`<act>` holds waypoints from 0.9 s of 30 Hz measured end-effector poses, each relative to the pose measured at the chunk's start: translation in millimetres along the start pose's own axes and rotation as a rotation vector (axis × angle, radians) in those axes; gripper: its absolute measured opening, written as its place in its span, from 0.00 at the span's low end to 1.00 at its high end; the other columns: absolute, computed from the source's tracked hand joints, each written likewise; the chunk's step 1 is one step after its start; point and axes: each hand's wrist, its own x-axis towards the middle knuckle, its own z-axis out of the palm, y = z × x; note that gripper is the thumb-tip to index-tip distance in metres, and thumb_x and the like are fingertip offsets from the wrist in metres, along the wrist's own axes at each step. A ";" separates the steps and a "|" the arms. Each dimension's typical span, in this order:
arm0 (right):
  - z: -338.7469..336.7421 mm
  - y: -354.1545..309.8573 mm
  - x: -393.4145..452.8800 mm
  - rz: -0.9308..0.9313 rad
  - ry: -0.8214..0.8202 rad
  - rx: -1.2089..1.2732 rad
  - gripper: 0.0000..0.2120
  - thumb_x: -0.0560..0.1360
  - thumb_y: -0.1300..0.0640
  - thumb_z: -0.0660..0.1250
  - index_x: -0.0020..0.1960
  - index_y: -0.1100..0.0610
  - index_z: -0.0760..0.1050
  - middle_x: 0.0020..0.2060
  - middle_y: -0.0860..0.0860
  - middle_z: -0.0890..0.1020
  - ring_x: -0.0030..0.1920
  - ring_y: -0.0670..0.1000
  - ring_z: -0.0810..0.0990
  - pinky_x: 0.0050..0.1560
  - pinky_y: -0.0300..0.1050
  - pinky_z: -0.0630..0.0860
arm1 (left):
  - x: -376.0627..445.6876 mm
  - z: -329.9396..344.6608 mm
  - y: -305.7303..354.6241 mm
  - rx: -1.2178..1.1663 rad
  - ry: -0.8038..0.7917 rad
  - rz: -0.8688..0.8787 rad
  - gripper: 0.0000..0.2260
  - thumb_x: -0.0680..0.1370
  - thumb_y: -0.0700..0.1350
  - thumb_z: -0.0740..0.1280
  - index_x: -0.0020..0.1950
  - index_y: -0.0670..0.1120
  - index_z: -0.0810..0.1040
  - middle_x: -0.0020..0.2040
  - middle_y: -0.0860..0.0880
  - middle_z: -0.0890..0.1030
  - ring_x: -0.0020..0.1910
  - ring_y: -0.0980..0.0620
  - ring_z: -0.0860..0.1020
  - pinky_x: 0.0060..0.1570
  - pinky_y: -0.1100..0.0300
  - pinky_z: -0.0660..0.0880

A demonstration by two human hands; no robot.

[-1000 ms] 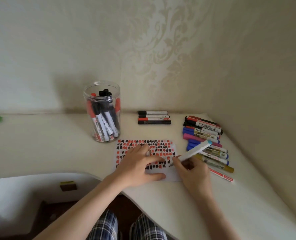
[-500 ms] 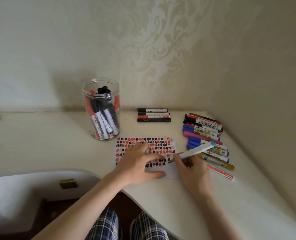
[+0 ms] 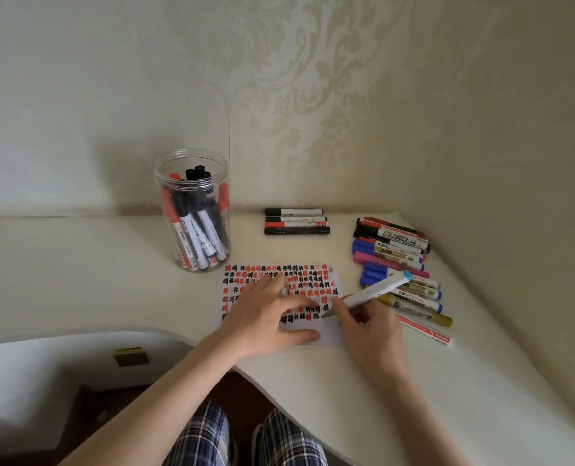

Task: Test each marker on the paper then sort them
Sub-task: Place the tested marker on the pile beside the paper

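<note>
Pressing down flat on the white sheet of paper covered in red and black test marks, left hand lying with fingers spread and nearly straight, thumb stretched along the sheet's near edge, something small and pale showing between two fingers but too unclear to name. Gripping a white-barrelled marker with a light blue end, right hand resting at the paper's right edge, fingers curled round the barrel in a writing hold, tip touching the sheet near its right side just beside the left hand's fingertips, blue end slanting up and away to the right. Lying just right of the paper, a loose pile of mixed markers in black, red, blue, pink and gold, the held marker's far end passing over it. Sitting behind the paper, toward the wall, a neat row of four black and red capped markers, side by side. Standing behind and left of the paper, a clear round plastic jar holding upright black and red markers. All resting on a cream tabletop, with plaid-clad knees below its near edge.
</note>
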 end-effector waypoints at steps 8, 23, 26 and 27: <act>-0.5 -1.3 -1.4 0.017 0.007 0.018 0.10 0.74 0.49 0.72 0.38 0.53 0.79 0.31 0.46 0.82 0.31 0.38 0.78 0.28 0.33 0.73 | 0.3 5.1 -4.0 0.007 0.017 0.006 0.29 0.70 0.76 0.55 0.67 0.67 0.71 0.48 0.55 0.66 0.48 0.55 0.63 0.45 0.59 0.62; 13.0 -41.0 6.9 0.134 -0.073 0.322 0.11 0.73 0.50 0.72 0.44 0.59 0.80 0.27 0.49 0.81 0.28 0.47 0.74 0.31 0.37 0.74 | -9.6 -6.8 -17.8 -0.861 0.214 -0.243 0.13 0.79 0.44 0.67 0.63 0.48 0.71 0.57 0.53 0.82 0.56 0.60 0.80 0.60 0.56 0.77; 17.1 -45.6 10.0 0.206 -0.064 0.442 0.09 0.74 0.51 0.71 0.46 0.58 0.79 0.32 0.50 0.84 0.33 0.47 0.80 0.42 0.44 0.80 | -9.5 -11.0 -17.3 -0.879 0.261 -0.229 0.08 0.76 0.43 0.70 0.54 0.52 0.78 0.50 0.54 0.83 0.50 0.59 0.82 0.56 0.56 0.78; 19.0 -47.1 10.4 0.215 -0.067 0.472 0.10 0.75 0.50 0.70 0.46 0.58 0.79 0.31 0.50 0.83 0.33 0.48 0.80 0.44 0.46 0.81 | -9.7 -12.0 -16.2 -0.871 0.267 -0.216 0.08 0.76 0.43 0.71 0.52 0.55 0.79 0.49 0.55 0.83 0.49 0.59 0.82 0.55 0.56 0.79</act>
